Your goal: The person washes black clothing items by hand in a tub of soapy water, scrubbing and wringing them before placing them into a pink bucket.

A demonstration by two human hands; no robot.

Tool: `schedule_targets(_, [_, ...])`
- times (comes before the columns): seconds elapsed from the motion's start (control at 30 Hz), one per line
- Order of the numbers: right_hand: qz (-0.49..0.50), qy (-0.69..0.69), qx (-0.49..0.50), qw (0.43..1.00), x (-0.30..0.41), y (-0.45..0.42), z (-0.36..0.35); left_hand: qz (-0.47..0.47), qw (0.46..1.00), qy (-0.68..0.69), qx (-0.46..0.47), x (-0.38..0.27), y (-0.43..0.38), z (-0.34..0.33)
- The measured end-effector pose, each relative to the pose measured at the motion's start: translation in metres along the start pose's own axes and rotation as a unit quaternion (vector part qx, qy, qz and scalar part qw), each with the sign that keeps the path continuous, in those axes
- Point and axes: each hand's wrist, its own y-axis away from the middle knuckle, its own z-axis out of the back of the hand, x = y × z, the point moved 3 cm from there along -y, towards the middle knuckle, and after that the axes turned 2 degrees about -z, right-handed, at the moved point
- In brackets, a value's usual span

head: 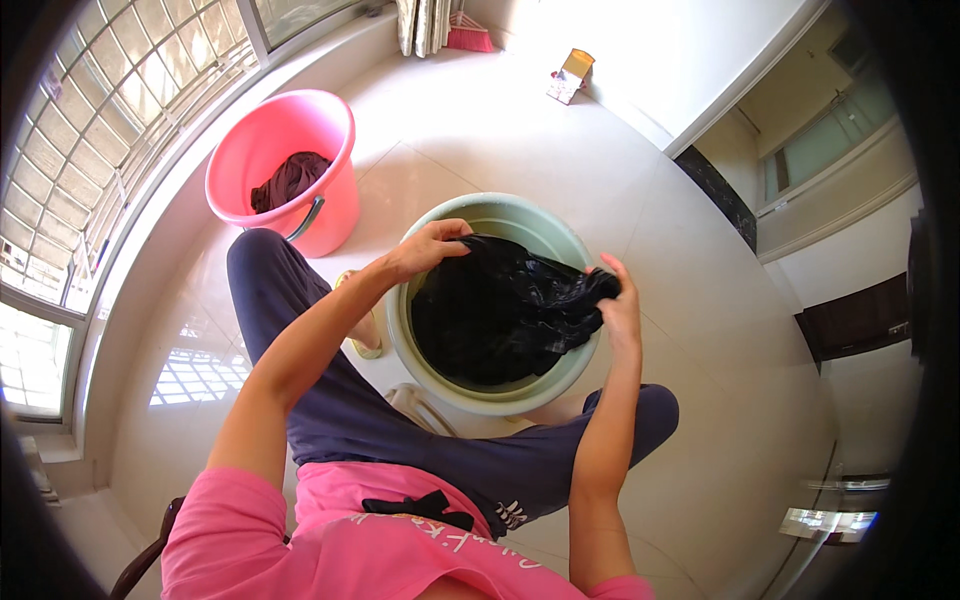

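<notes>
Between my knees stands a round pale green plastic basin [517, 405]. A wet black cloth or garment [495, 315] fills much of it, its top edge lifted and stretched between my hands. My left hand [431, 249] pinches one corner over the basin's upper left rim. At the right rim, my right hand [616, 300] grips a bunched end of the same cloth. The lower part of the cloth sags into the basin; any water beneath it is mostly hidden.
A pink bucket [341, 217] with a dark handle stands at upper left, with dark maroon cloth [292, 180] inside. A red broom [470, 37] and a small cardboard box [571, 75] are by the far wall. Barred windows [112, 112] line the left, a doorway [795, 127] the right.
</notes>
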Motion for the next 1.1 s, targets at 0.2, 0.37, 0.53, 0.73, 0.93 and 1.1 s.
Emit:
schedule_targets(0.2, [0.116, 0.257, 0.085, 0.956, 0.043, 0.02, -0.054, -0.058, 0.997, -0.044, 0.029, -0.054, 0.013, -0.056])
schedule_targets(0.37, [-0.027, 0.138, 0.182, 0.973, 0.039, 0.006, -0.076, -0.077, 0.995, -0.04, 0.057, -0.047, -0.004, -0.078])
schedule_targets(0.53, [-0.037, -0.122, 0.138, 0.982, 0.035, 0.011, -0.056, 0.021, 0.988, -0.037, 0.149, -0.014, -0.01, -0.037])
schedule_targets(0.73, [-0.063, -0.27, 0.037, 0.96, 0.024, 0.029, -0.033, -0.103, 0.885, -0.403, 0.211, 0.103, -0.031, -0.032])
schedule_targets(0.93, [-0.029, -0.279, 0.047, 0.959, 0.038, 0.021, -0.01, 0.009, 0.954, -0.293, 0.07, 0.116, -0.026, -0.025])
schedule_targets(1.1, [0.049, 0.129, -0.052, 0.989, 0.015, -0.01, -0.027, 0.039, 0.961, 0.227, -0.151, 0.089, -0.021, 0.011])
